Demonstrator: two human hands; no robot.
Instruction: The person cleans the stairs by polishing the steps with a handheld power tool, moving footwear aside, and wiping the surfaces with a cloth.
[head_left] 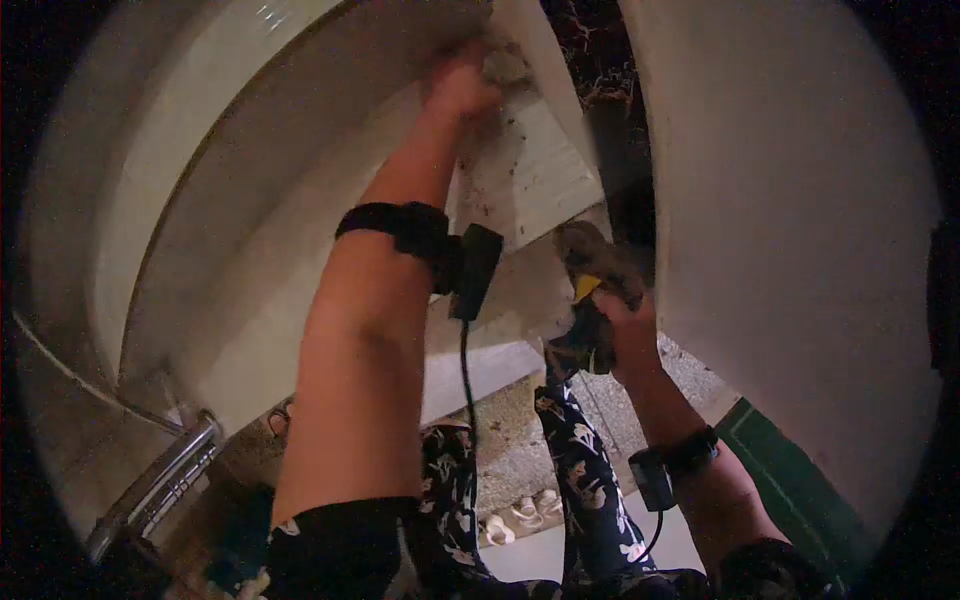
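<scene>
My left hand (465,85) reaches far forward to the dirty pale surface (550,165) beside a curved wall; its fingers are blurred and partly in shadow. Nearer to me, on the right, my right hand (622,325) is closed around a dark object with a yellow part (587,287), whose full shape is unclear. A brownish, blurred mass (590,245) lies just beyond that hand. Black straps with small boxes and cables sit on both forearms.
A curved pale panel (270,150) rises at the left, and a tall pale panel (780,200) stands at the right. A metal bar (165,480) is at lower left. White sandals (520,520) and a green strip (790,480) are below.
</scene>
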